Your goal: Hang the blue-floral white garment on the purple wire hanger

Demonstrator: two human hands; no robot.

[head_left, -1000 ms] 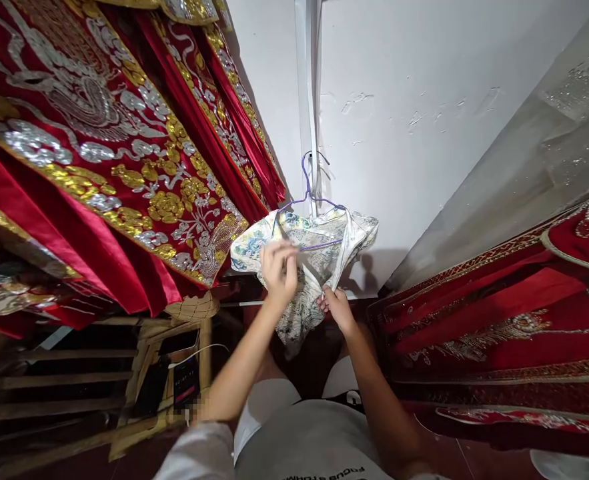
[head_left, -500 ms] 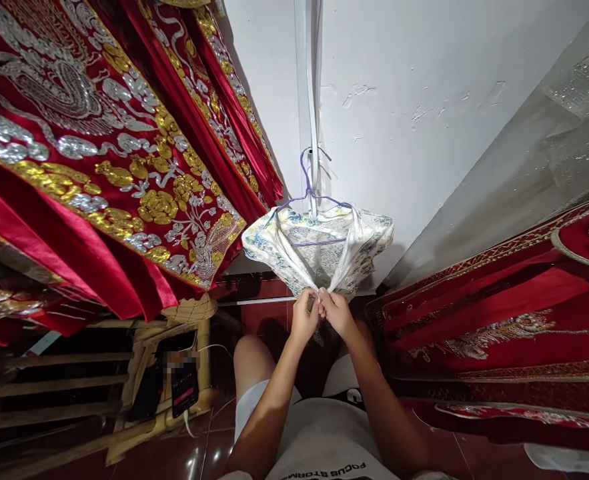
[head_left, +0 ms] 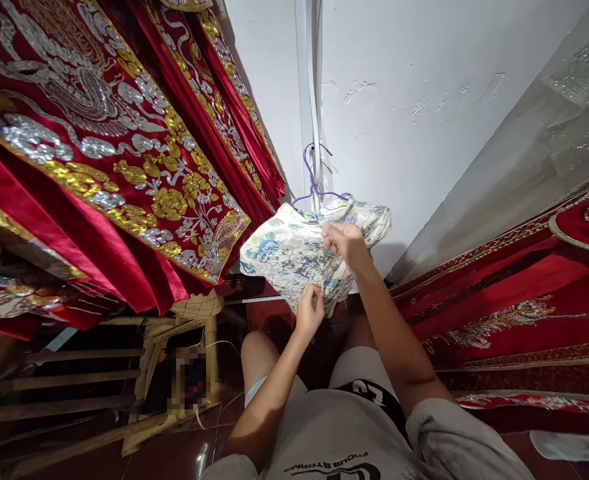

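Observation:
A short floral top, white with blue and yellow flowers, hangs on a purple wire hanger hooked at the white wall post. Its front edges meet along a vertical line that looks like a zipper. My left hand is closed, pinching the bottom of that front line. Higher up, just under the collar, my right hand pinches the same line with thumb and fingers. Whatever small part sits between the right fingertips is hidden.
Red embroidered garments with gold and silver sequins hang at left. More red beaded garments and a sheer sparkly white one are at right. A bamboo chair holding a phone stands at lower left.
My right hand has risen from the hem to just below the collar, and the top's gaping front has come together. My left hand stays low at the hem.

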